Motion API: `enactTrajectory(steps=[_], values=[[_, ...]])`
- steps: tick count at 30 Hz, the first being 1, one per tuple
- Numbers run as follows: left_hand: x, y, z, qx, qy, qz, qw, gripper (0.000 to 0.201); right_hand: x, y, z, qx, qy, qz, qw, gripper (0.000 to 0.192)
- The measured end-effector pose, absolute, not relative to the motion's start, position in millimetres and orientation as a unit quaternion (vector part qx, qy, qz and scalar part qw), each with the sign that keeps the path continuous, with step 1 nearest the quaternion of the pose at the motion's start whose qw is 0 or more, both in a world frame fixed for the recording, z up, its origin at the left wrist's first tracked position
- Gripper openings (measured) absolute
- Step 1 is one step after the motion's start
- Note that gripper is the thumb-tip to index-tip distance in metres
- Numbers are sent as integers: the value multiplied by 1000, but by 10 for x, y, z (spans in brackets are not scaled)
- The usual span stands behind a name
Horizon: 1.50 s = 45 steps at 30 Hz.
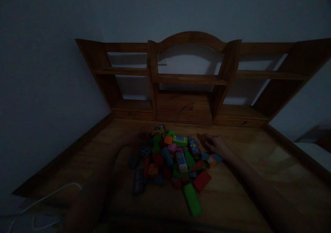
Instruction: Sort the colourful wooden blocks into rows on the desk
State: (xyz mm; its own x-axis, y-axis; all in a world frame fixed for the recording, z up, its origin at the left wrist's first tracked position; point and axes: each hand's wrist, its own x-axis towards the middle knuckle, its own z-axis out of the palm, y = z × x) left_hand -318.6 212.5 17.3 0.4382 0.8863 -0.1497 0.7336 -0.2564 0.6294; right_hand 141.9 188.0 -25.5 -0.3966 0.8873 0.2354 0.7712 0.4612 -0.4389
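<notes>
A heap of painted toy blocks lies on the wooden desk top, between my two hands. My right hand (216, 144) rests at the heap's right edge, its fingers apart and loosely bent, beside a block with a blue checkered print (193, 146). My left hand (142, 136) reaches to the far left side of the heap, near a yellow block (157, 132); it is too dim to make out its fingers. Closest to me lie a green block (192, 200) and a red block (202, 181). A dark blue block (138, 181) sits at the near left.
Behind the heap stands a wooden shelf unit (190, 78) against the wall. The desk top (238, 150) has raised side edges. A white cable (54, 193) runs at the lower left, and a pale surface (314, 157) shows beyond the right edge. The room is dim.
</notes>
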Motion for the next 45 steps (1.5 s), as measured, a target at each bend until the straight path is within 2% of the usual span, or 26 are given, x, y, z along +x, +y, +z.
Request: enactTrajectory(steps=[6, 9, 14, 19, 24, 29, 33, 39, 45], values=[[-3670, 2209, 215, 729, 658, 94, 164, 36, 1413, 1875, -249, -506, -823, 124, 228, 30], [-3766, 2219, 156, 711, 689, 59, 129, 42, 1420, 1878, -256, -502, -824, 127, 228, 28], [-3681, 2196, 78, 724, 673, 25, 150, 34, 1426, 1891, -270, -496, -828, 131, 226, 26], [-3610, 2153, 175, 718, 670, 61, 180, 37, 1410, 1863, -242, -493, -827, 139, 232, 27], [-3407, 2143, 315, 719, 628, 181, 236, 39, 1402, 1856, -231, -497, -825, 135, 232, 26], [-2978, 2138, 354, 729, 512, 328, 315, 44, 1409, 1871, -248, -501, -823, 135, 230, 26], [-2615, 1999, 343, 735, 431, 388, 350, 46, 1424, 1883, -266, -504, -823, 134, 227, 27], [-2301, 1760, 341, 757, 394, 397, 337, 32, 1430, 1887, -264, -495, -828, 139, 225, 28], [-2245, 1704, 342, 778, 383, 402, 296, 30, 1418, 1876, -248, -487, -829, 144, 231, 25]])
